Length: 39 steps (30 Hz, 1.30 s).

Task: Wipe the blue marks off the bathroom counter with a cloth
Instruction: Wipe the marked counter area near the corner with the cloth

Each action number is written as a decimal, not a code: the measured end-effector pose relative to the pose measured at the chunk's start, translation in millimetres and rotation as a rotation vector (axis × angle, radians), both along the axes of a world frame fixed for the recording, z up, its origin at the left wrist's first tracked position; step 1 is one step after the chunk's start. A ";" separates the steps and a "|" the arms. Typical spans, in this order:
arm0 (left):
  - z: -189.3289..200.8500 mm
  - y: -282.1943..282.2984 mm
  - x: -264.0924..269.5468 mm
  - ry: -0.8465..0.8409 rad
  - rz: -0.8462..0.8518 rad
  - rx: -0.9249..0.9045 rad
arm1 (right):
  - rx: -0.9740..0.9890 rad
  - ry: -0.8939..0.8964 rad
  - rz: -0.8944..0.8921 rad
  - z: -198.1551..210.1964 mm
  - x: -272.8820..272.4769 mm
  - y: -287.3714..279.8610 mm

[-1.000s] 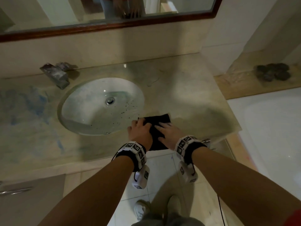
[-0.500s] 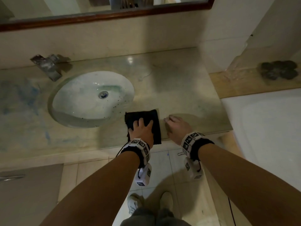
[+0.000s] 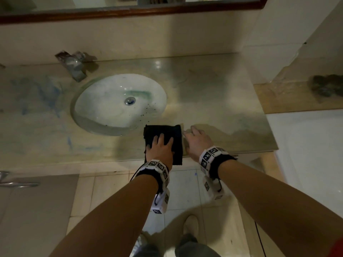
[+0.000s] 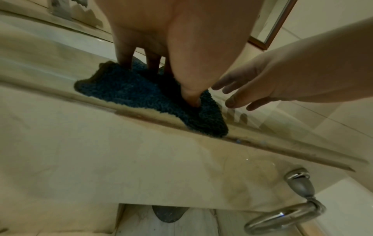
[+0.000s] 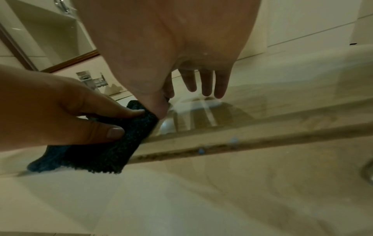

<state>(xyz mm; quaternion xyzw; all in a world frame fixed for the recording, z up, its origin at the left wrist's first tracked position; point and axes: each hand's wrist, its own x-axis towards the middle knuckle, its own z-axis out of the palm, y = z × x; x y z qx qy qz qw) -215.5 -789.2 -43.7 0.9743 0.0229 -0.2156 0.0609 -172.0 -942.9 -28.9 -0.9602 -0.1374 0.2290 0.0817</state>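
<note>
A folded dark blue cloth (image 3: pixel 163 133) lies on the beige counter (image 3: pixel 213 101), right of the sink, with its near end hanging over the front edge. My left hand (image 3: pixel 163 143) presses flat on the cloth (image 4: pixel 129 92), fingers spread and thumb down on it. My right hand (image 3: pixel 194 138) is just right of the cloth (image 5: pixel 105 148), and its straight fingers (image 5: pixel 203 84) hover close over the wet counter. Blue marks (image 3: pixel 50 97) smear the counter left of the sink, with a streak (image 3: pixel 69 141) nearer the front. Small blue specks (image 5: pixel 234 140) sit on the counter's front edge.
An oval white sink (image 3: pixel 118 102) with dark specks is set into the counter, and a chrome faucet (image 3: pixel 74 67) stands behind it. A wood-framed mirror (image 3: pixel 130 12) hangs above. A white bathtub (image 3: pixel 306 154) and a ledge with a dark bundle (image 3: pixel 326 86) lie right. A metal handle (image 4: pixel 298 207) hangs below the counter.
My right hand came off the cloth and now sits on its right side over the bare counter. My left hand stayed on the cloth, which slid nearer the front edge.
</note>
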 end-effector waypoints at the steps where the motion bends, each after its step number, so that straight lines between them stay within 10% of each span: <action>1: -0.6 9.3 -2.6 0.000 0.004 0.001 | 0.001 0.002 0.013 -0.3 -0.9 10.5; 17: -6.0 190.7 -41.4 -0.017 0.060 0.012 | -0.174 0.148 -0.166 -7.1 -20.7 161.4; 39: -6.9 320.0 -40.7 0.041 0.117 0.084 | -0.214 0.240 -0.374 -9.8 -7.1 165.8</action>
